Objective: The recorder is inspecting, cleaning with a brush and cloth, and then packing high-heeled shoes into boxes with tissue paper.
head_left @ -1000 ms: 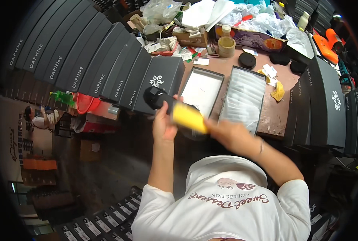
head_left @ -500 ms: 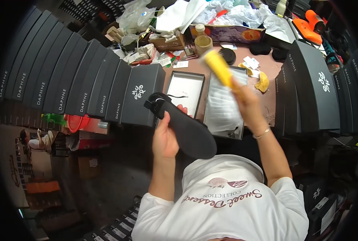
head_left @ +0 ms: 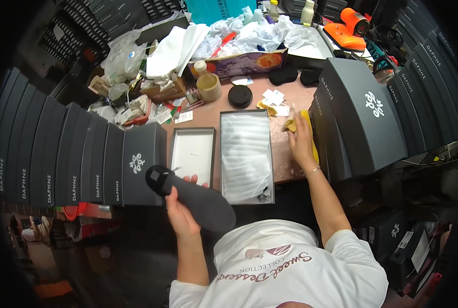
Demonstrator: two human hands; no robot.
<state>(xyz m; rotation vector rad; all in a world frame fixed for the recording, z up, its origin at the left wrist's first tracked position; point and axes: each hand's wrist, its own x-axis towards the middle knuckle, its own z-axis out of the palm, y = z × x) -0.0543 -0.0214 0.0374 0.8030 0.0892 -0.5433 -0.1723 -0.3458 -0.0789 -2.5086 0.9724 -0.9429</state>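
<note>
My left hand (head_left: 183, 211) is closed round a black sandal (head_left: 201, 201), held above the near side of the table with its flat sole facing up. My right hand (head_left: 302, 141) reaches to the right side of the table. Its thumb and fingers are closed on a small crumpled yellow sponge piece (head_left: 290, 124). Alongside that hand, by the dark boxes, lies a long yellow object (head_left: 311, 131), partly hidden by it. An open shoe box (head_left: 222, 154) with white translucent wrapping inside stands between my hands. Left of it is a shallow white-lined box lid (head_left: 193, 151).
Dark shoe boxes (head_left: 141, 159) line the left, and more shoe boxes (head_left: 360, 113) the right. Farther back are a jar of yellowish liquid (head_left: 208, 87), a round black tin (head_left: 240, 96), white paper tags (head_left: 273, 97), a carton (head_left: 239, 66) of crumpled paper and an orange tool (head_left: 344, 36).
My right hand has come down to the table; the yellow object it held in the air now lies beside it. The sandal stays in my left hand. The whole view has shifted.
</note>
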